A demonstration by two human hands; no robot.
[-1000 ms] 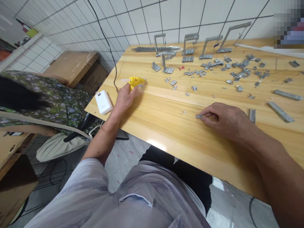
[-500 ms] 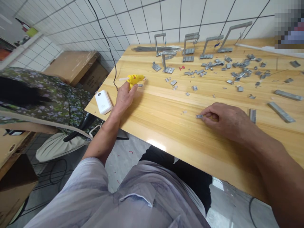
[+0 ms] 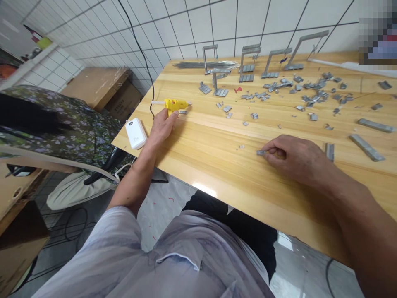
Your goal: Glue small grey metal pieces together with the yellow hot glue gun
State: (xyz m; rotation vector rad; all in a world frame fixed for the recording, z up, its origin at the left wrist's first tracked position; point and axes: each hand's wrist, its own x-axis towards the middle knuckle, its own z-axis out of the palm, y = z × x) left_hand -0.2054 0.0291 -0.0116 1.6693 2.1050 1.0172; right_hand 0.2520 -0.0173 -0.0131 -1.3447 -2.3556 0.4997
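Observation:
A yellow hot glue gun (image 3: 176, 104) with a pale glue stick out of its rear lies level near the table's left side, nozzle to the right. My left hand (image 3: 162, 126) is closed round its handle. A small grey piece (image 3: 183, 112) rests just under the nozzle. My right hand (image 3: 291, 155) lies on the table and pinches a small flat grey strip (image 3: 259, 152) between thumb and fingertips. Tiny pale scraps (image 3: 241, 147) lie to the left of that strip. Behind my right hand is a short grey block (image 3: 330, 152), partly hidden.
Several grey frame-like stands (image 3: 246, 64) stand along the back by the tiled wall, beside a bundle of thin rods (image 3: 204, 65). Loose grey pieces (image 3: 316, 89) are scattered at the right. A white power bank (image 3: 136, 133) sits at the left edge. Another person in flowered clothing (image 3: 89, 120) is at the left.
The glue gun has shifted slightly left and down and lies flatter, my left hand moving with it. My right hand and the grey strip are almost unmoved.

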